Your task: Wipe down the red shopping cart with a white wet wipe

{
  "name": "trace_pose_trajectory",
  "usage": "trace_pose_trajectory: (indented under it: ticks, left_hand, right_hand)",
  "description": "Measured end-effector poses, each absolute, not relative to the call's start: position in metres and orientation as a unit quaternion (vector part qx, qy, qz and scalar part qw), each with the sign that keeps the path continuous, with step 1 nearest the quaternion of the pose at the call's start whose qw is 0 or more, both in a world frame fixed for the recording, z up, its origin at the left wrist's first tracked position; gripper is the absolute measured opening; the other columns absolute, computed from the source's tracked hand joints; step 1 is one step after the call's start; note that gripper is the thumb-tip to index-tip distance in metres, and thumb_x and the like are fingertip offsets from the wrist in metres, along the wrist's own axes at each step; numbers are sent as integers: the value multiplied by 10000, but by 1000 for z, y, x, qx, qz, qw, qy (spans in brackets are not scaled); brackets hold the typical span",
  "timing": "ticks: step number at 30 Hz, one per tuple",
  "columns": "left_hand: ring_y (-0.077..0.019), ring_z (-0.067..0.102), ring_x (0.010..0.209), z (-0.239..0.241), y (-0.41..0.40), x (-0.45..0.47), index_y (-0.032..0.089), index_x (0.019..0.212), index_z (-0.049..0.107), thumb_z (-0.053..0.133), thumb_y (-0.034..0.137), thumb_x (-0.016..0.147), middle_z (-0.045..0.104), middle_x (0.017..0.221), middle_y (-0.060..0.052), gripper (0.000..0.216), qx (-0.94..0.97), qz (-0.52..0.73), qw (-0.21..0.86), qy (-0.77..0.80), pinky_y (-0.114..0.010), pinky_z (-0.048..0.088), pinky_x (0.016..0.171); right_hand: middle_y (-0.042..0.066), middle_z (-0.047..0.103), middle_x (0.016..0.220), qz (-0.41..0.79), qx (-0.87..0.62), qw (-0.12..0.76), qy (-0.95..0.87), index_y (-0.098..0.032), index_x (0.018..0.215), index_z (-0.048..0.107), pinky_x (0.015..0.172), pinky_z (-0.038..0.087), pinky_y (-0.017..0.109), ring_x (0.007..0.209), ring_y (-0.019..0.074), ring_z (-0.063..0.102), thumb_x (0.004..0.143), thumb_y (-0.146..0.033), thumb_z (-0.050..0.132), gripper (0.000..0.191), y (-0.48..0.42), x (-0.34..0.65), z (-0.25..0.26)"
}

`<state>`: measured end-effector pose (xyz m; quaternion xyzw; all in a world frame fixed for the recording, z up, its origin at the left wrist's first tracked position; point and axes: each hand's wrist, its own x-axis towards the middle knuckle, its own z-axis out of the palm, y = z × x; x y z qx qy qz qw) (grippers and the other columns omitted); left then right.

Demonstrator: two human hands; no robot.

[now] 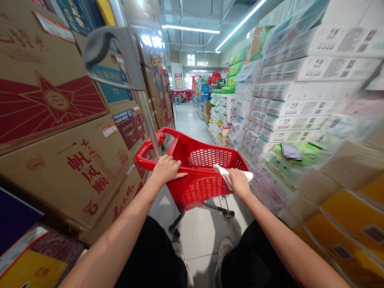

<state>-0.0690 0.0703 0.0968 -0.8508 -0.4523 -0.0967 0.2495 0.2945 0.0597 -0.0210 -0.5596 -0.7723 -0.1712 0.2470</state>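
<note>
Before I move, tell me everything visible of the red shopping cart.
The red shopping cart stands upright on the floor, angled across the aisle. It looks like glossy plastic, with honeycomb openwork walls and a looped handle at left. Dark wheeled legs show beneath. The left grip holds its near rim; the right grip, on the same rim, holds a white cloth-like piece. A grey pole rises by the handle; whether attached, I cannot tell.

both arms [127, 226] stretched forward; left hand [166, 169] curled, thumb out; right hand [239, 182] clenched
</note>
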Motion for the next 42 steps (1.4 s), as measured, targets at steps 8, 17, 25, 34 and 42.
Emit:
trace_pose_trajectory:
  ticks: [8,17,25,34,42]
  left_hand:
    - [-306,629,851,98,74,-69,192,890,671,412,661,909,713,815,-175,536,-844,-78,279,-451,-422,365,781]
    - [-287,635,849,95,72,-69,203,890,680,432,646,911,720,830,-163,508,-840,-83,285,-454,-413,367,777]
    - [-264,622,750,86,85,-88,209,754,638,475,650,895,687,714,-125,491,-839,-141,336,-404,-389,350,699]
    - [-264,614,717,82,88,-74,207,739,632,508,609,896,676,671,-107,450,-833,-140,373,-385,-392,339,682]
    - [-255,616,694,85,80,-58,198,739,646,549,346,881,707,693,-100,227,-832,-159,364,-386,-392,325,672]
  right_hand:
    - [95,682,915,-162,-539,273,-780,-179,975,627,786,326,348,859,239,559,1048,-435,398,351,69,197,-5]
    - [71,689,958,-123,-500,318,-796,-204,1045,619,803,344,336,884,228,581,1053,-478,363,376,71,140,12]
    - [96,677,868,-177,-573,262,-756,-158,942,646,795,325,336,820,220,565,1068,-351,270,441,64,297,-22]
    - [106,689,840,-168,-606,286,-723,-171,865,640,793,322,347,813,228,568,1048,-312,316,399,60,243,-7]
    - [64,705,914,-95,-547,373,-743,-198,954,623,784,342,336,843,212,593,1064,-305,316,344,57,84,38]
